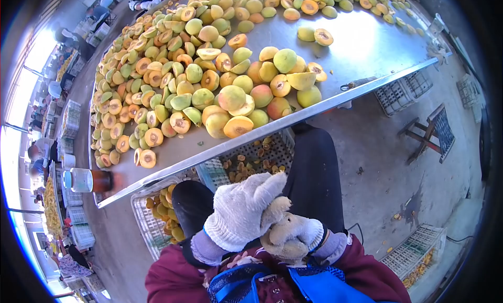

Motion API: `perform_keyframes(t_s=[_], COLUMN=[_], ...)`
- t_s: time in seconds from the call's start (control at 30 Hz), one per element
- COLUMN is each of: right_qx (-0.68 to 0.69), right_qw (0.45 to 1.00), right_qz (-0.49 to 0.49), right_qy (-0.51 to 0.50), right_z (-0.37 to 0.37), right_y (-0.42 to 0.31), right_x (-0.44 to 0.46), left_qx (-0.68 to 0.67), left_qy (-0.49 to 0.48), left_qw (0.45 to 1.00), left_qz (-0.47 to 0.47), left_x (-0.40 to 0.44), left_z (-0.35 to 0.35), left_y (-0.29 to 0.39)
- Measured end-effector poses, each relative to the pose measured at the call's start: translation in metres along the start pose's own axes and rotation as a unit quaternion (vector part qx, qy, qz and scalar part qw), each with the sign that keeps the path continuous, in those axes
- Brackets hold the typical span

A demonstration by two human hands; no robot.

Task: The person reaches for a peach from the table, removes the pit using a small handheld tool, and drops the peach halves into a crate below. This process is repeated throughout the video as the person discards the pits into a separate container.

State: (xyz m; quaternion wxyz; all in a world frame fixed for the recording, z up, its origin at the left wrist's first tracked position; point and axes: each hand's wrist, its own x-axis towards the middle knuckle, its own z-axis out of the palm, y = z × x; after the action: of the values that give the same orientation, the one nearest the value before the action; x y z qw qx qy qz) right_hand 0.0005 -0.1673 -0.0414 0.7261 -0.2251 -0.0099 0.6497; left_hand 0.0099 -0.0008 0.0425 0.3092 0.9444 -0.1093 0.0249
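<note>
My left hand [243,211], in a pale knitted glove, is over my lap with its fingers stretched toward the upper right. Against it rests my right hand [293,236], also gloved and stained brown at the fingers, which are curled in. The hands touch each other; whatever the right fingers may grip is hidden. Beyond them, a metal table [178,148] carries a large heap of yellow-green peaches, many cut in half, some halves with the pit showing. A peach half [238,127] lies near the table's front edge, closest to my hands.
A jar of reddish-brown liquid [89,180] stands at the table's left corner. A small tool with a looped end [359,83] lies by the front edge. Under the table are a crate of fruit scraps [285,145] and a crate of peaches [149,224]. A folding stool [432,132] stands right.
</note>
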Motion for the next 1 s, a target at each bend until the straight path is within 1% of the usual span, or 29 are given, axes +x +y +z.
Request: perform_keyframes(t_s=[0.03,0.07,0.1,0.13,0.17,0.2,0.23,0.27,0.3,0.33,0.4,0.43,0.47,0.5,0.53,0.57,0.6,0.63,0.67,0.7,0.73,0.77,0.83,0.87,0.9,0.97,1.0], right_qx=[0.002,0.038,0.074,0.074,0.073,0.070,0.071,0.078,0.087,0.087,0.034,0.036,0.009,-0.021,0.022,0.022,0.036,0.048,0.047,0.049,0.050,0.050,0.001,0.000,0.006,0.013,0.051], right_qw=[1.000,0.999,0.997,0.996,0.997,0.997,0.997,0.997,0.996,0.996,0.999,0.999,0.997,0.991,0.994,0.994,0.995,0.996,0.996,0.997,0.998,0.998,1.000,1.000,1.000,1.000,0.997], right_qz=[0.001,-0.007,-0.012,-0.013,-0.017,-0.020,-0.019,-0.019,-0.018,-0.015,0.036,0.035,0.045,0.055,0.091,0.092,0.085,0.076,0.077,0.057,0.036,0.035,-0.003,-0.003,-0.007,-0.012,-0.011], right_qy=[-0.001,-0.018,-0.036,-0.037,-0.017,0.006,0.010,-0.003,-0.016,-0.017,0.005,0.004,0.062,0.120,0.052,0.054,0.032,0.010,0.009,0.005,0.001,0.001,0.008,0.010,0.005,-0.003,-0.063], right_z=[0.001,0.003,0.003,0.003,0.004,0.004,0.005,0.009,0.011,0.011,0.007,0.010,0.016,0.019,0.016,0.015,0.015,0.015,0.014,0.011,0.009,0.008,0.007,0.007,0.007,0.010,0.013], right_y=[0.000,-0.003,-0.005,-0.004,-0.001,0.000,-0.001,-0.004,-0.007,-0.007,-0.011,-0.010,-0.010,-0.010,-0.011,-0.011,-0.009,-0.007,-0.006,-0.004,-0.003,-0.002,0.000,0.000,0.000,-0.002,-0.008], right_x=[0.000,0.001,0.003,0.003,0.003,0.003,0.001,0.001,0.001,0.003,0.009,0.011,0.012,0.013,0.011,0.009,0.006,0.005,0.005,0.006,0.007,0.008,0.009,0.008,0.007,0.006,0.005], left_qx=[0.052,0.065,0.068,0.026,-0.018,-0.113,-0.116,-0.233,-0.345,-0.345,-0.283,-0.252,-0.204,-0.204,-0.115,-0.026,-0.016,-0.017,-0.036,-0.056,-0.134,-0.134,-0.276,-0.258,-0.260,-0.276,-0.273], left_qy=[-0.011,-0.042,-0.041,-0.047,-0.054,-0.064,-0.065,-0.088,-0.110,-0.109,-0.074,-0.060,-0.032,-0.034,-0.025,-0.017,-0.013,-0.013,-0.013,-0.014,-0.037,-0.037,-0.017,-0.042,-0.042,-0.030,-0.028], left_qw=[0.997,0.997,0.997,0.999,0.998,0.991,0.991,0.966,0.927,0.927,0.951,0.960,0.973,0.973,0.992,0.999,0.999,0.999,0.999,0.998,0.989,0.989,0.953,0.961,0.961,0.960,0.961], left_qz=[0.055,0.022,0.020,-0.002,-0.023,-0.028,-0.028,-0.063,-0.097,-0.100,-0.103,-0.103,-0.100,-0.100,-0.042,0.016,0.042,0.042,0.038,0.033,-0.056,-0.054,-0.128,-0.088,-0.089,-0.042,-0.042], left_x=[0.002,0.005,0.005,0.006,0.007,0.005,0.004,0.003,0.002,0.000,-0.002,-0.004,-0.006,-0.007,-0.007,-0.008,-0.007,-0.005,-0.003,-0.003,-0.003,-0.003,-0.005,-0.004,-0.005,-0.005,-0.009], left_z=[-0.005,-0.007,-0.007,-0.005,-0.002,0.001,0.002,0.003,0.003,0.002,0.000,0.000,0.005,0.005,0.005,0.005,0.005,0.004,0.003,0.003,0.006,0.010,0.016,0.013,0.013,0.011,0.016], left_y=[0.002,0.005,0.004,0.002,-0.001,-0.009,-0.014,-0.018,-0.022,-0.023,-0.026,-0.027,-0.027,-0.026,-0.025,-0.024,-0.022,-0.022,-0.022,-0.021,-0.019,-0.018,-0.017,-0.021,-0.022,-0.023,-0.026])
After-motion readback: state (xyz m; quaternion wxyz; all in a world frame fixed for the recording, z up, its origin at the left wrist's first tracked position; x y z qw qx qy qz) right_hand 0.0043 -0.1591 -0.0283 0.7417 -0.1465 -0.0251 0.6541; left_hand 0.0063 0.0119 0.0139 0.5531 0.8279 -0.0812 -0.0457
